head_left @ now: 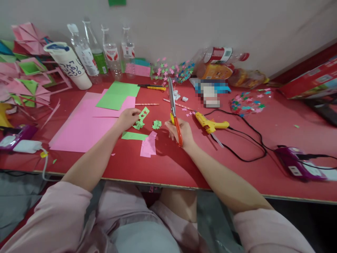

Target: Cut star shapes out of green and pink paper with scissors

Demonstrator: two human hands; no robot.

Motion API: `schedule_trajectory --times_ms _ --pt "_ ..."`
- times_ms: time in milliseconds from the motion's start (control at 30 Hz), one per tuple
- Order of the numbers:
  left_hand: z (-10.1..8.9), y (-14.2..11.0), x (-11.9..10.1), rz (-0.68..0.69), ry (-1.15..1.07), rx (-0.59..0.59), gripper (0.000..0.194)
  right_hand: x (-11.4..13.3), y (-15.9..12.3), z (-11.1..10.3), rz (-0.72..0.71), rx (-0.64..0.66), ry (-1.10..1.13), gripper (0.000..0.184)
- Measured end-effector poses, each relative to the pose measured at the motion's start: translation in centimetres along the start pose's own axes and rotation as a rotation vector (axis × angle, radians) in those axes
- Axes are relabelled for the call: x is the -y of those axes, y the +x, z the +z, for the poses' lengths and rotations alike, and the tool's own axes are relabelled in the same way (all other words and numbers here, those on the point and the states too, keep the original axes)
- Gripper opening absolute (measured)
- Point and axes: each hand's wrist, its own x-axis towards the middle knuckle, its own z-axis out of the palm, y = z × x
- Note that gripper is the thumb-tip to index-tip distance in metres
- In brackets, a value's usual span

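My left hand (128, 118) pinches the edge of a green paper strip (144, 112) with star-shaped holes in it. Scissors (172, 100) with orange handles are in my right hand (185, 133), their blades pointing away from me. Between the hands lies a small heap of green paper stars (157, 124). Closer to me are a plain green strip (134, 136) and some pink paper scraps (149, 144). Under and beyond my left wrist, a green sheet (119, 95) overlaps large pink sheets (79, 121).
A yellow glue gun (210, 123) with a black cord rests to the right, near a purple power strip (297, 163). A yellow cutter knife (152, 87) lies farther back. Several bottles (112, 52) stand along the wall beside a white cup (70, 66). Folded paper shapes (28, 88) fill the left.
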Motion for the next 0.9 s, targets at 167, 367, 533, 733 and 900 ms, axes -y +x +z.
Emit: schedule_trajectory --times_ms 167,367,533,733,900 --pt "0.2 -0.7 -0.6 0.162 0.426 -0.126 0.021 0.2 0.1 0.0 -0.007 -0.026 0.001 0.021" --pt "2.1 -2.8 -3.0 0.372 0.483 0.299 0.023 0.2 0.1 0.0 0.013 -0.023 -0.005 0.026" --pt "3.5 -3.7 -3.0 0.378 0.752 0.350 0.030 -0.1 0.3 0.0 0.016 -0.005 -0.026 0.024" --pt "3.3 -3.7 -3.1 0.287 0.713 0.415 0.017 -0.3 0.2 0.1 0.016 0.001 -0.042 0.019" --pt "3.4 -3.6 -2.9 0.286 0.703 0.370 0.024 -0.4 0.1 0.1 0.012 0.004 -0.048 0.020"
